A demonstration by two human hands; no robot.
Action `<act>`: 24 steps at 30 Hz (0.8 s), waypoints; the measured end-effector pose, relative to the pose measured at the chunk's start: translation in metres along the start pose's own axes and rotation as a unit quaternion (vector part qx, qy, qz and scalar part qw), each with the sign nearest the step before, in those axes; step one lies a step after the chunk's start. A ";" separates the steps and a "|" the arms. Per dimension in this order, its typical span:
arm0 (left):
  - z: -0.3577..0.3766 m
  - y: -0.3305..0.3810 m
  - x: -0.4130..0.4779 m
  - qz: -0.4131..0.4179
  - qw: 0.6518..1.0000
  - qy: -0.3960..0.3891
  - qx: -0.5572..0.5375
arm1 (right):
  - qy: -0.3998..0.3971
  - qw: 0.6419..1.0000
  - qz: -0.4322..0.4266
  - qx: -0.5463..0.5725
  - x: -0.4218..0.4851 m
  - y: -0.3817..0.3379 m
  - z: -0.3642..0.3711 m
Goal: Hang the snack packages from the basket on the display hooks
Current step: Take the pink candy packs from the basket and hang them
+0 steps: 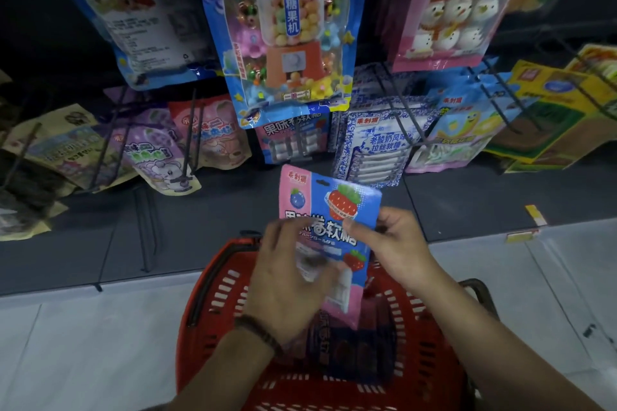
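Observation:
A pink and blue snack package with a strawberry and a blueberry printed on it is held upright above the red basket. My left hand grips its lower left part, blurred by motion. My right hand pinches its right edge, thumb on the front. Its hang hole sits at the top, below the display hooks. A matching blue package hangs straight ahead. More dark packages lie in the basket, partly hidden by my hands.
Hooks in the lower row carry purple and pink pouches, a blue-and-white patterned package and yellow boxes. Larger candy-machine and snowman bags hang above. A dark base shelf meets a pale tiled floor.

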State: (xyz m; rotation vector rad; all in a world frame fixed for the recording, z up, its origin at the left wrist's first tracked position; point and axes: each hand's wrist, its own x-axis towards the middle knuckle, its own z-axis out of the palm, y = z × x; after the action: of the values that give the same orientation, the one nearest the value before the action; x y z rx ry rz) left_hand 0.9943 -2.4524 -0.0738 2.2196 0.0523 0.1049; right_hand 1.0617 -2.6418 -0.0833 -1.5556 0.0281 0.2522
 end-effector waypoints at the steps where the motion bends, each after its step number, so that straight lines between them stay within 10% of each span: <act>1: 0.005 0.006 -0.003 -0.001 0.999 -0.025 -0.032 | -0.008 1.000 -0.008 -0.015 -0.004 0.002 0.007; 8: 0.002 -0.001 0.011 -0.083 0.986 0.052 -0.137 | -0.071 0.994 -0.069 -0.053 -0.009 -0.002 0.022; 13: -0.014 -0.013 0.033 -0.159 0.946 -0.023 -0.280 | 0.098 0.985 -0.058 -0.127 0.014 0.011 0.006; 24: -0.039 -0.023 0.053 -0.123 0.943 0.018 -0.308 | 0.114 0.982 -0.123 -0.091 0.025 -0.006 0.013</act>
State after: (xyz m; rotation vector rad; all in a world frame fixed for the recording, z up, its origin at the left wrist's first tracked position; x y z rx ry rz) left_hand 1.0436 -2.4035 -0.0658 1.5696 0.2773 0.0179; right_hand 1.0854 -2.6250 -0.0817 -1.7455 -0.0072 -0.1237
